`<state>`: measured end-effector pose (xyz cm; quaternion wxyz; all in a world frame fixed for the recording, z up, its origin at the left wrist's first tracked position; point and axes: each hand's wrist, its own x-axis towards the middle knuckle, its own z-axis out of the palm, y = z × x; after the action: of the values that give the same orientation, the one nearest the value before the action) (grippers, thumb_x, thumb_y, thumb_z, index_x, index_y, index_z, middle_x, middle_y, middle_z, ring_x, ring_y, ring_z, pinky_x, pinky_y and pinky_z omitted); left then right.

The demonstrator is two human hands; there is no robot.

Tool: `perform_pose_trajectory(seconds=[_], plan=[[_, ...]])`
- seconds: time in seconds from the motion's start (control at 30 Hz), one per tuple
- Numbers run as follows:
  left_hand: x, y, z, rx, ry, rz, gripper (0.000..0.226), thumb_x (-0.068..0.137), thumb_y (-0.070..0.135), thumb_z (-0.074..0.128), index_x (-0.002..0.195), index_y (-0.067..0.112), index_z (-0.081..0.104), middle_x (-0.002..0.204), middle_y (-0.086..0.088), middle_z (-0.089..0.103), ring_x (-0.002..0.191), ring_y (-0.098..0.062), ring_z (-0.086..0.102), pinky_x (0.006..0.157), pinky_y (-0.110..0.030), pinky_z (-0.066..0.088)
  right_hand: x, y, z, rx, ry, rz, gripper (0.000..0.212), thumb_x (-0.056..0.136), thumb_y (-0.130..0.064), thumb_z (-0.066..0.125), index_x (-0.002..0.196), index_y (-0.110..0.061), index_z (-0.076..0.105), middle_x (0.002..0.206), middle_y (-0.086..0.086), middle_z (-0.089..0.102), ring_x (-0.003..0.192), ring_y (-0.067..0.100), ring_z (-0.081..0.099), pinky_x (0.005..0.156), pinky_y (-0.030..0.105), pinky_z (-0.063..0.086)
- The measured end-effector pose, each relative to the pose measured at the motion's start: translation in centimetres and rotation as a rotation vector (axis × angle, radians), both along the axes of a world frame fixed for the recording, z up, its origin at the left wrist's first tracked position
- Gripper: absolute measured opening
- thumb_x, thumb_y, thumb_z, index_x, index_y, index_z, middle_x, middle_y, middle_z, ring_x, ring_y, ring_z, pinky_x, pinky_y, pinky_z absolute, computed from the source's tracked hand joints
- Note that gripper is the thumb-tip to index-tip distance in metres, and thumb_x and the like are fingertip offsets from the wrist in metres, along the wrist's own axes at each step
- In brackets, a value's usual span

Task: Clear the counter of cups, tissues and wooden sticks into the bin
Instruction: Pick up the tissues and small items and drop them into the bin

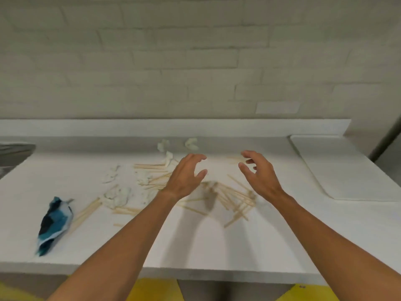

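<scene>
Several wooden sticks (235, 197) lie scattered over the middle of the white counter (195, 242). Crumpled white tissues (118, 195) sit among them, with two more pieces (191, 143) near the back ledge. A crushed blue and white cup (54, 224) lies at the left. My left hand (186, 177) and my right hand (258, 172) hover side by side above the sticks, fingers loosely curved and spread, holding nothing. No bin is in view.
A white board or tray (347, 170) lies at the counter's right end. A metal edge, maybe a sink (13, 153), shows at the far left. A pale brick wall stands behind the raised back ledge. Something yellow shows below the counter's front edge.
</scene>
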<state>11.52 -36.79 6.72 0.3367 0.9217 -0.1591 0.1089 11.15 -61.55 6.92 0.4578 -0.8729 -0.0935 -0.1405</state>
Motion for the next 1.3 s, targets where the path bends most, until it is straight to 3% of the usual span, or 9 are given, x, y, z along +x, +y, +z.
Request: perform_pose_trajectory(seconds=[0.27,0.43,0.6,0.73,0.97,1.1,1.2,1.3], plan=[[5.4,6.1,-0.7,-0.004,0.105,0.314,0.041,0.093,0.022,0.062,0.132,0.019,0.052,0.124,-0.002,0.052,0.12,-0.019,0.049,0.102,-0.036,0.042,11.2,4.6,0.2,-0.05,0.048,0.245,0.038,0.093,-0.019,0.061,0.13,-0.022,0.055,0.13,-0.005,0.056,0.108,0.012,0.055,0.097,0.032,0.044],[7.7,8.2,-2.4,0.024,0.15,0.409,0.04,0.092,0.017,0.062,0.131,0.019,0.054,0.12,-0.002,0.052,0.118,-0.021,0.05,0.099,-0.031,0.042,16.4,6.8,-1.1,-0.115,0.122,0.329,0.046,0.091,-0.015,0.062,0.136,-0.022,0.051,0.135,0.0,0.052,0.11,0.015,0.054,0.092,0.026,0.042],[10.3,9.5,-4.0,0.077,0.195,0.444,0.043,0.092,0.014,0.062,0.133,0.02,0.054,0.119,-0.005,0.052,0.115,-0.021,0.051,0.097,-0.026,0.039,20.5,9.4,-3.8,-0.235,0.235,0.376,0.058,0.092,-0.021,0.061,0.145,-0.028,0.038,0.143,0.004,0.039,0.122,0.02,0.049,0.101,0.033,0.044],[12.9,10.1,-5.1,0.111,0.247,0.429,0.046,0.091,0.015,0.062,0.136,0.021,0.052,0.121,-0.006,0.053,0.115,-0.024,0.052,0.101,-0.032,0.041,24.2,11.6,-5.8,-0.381,0.268,0.406,0.066,0.091,-0.024,0.059,0.15,-0.025,0.031,0.153,0.007,0.028,0.138,0.027,0.035,0.113,0.039,0.033],[17.1,10.4,-6.8,0.189,0.263,0.368,0.043,0.09,0.013,0.063,0.132,0.022,0.058,0.13,-0.007,0.055,0.121,-0.024,0.051,0.107,-0.034,0.039,28.8,14.7,-8.4,-0.47,0.285,0.353,0.067,0.091,-0.025,0.056,0.152,-0.031,0.027,0.163,0.002,0.008,0.146,0.03,0.019,0.114,0.044,0.032],[18.1,10.0,-7.4,0.203,0.29,0.363,0.038,0.089,0.006,0.062,0.126,0.017,0.064,0.127,-0.01,0.058,0.116,-0.025,0.056,0.105,-0.035,0.042,29.9,15.7,-9.9,-0.511,0.271,0.409,0.056,0.091,-0.022,0.054,0.145,-0.029,0.041,0.159,0.005,0.026,0.144,0.026,0.029,0.114,0.04,0.034],[18.5,9.9,-8.0,0.202,0.275,0.41,0.032,0.088,0.002,0.062,0.116,0.014,0.068,0.123,-0.01,0.06,0.111,-0.024,0.059,0.1,-0.03,0.045,29.4,15.7,-10.3,-0.508,0.179,0.422,0.038,0.088,-0.011,0.049,0.12,-0.023,0.066,0.127,0.011,0.06,0.12,0.031,0.055,0.099,0.038,0.047],[18.5,9.8,-8.2,0.166,0.283,0.451,0.022,0.089,0.002,0.06,0.106,0.012,0.071,0.115,-0.009,0.065,0.104,-0.022,0.063,0.094,-0.028,0.049,28.2,15.3,-9.6,-0.4,0.187,0.378,0.029,0.092,-0.005,0.052,0.108,-0.013,0.074,0.115,0.011,0.067,0.11,0.027,0.062,0.096,0.029,0.047]])
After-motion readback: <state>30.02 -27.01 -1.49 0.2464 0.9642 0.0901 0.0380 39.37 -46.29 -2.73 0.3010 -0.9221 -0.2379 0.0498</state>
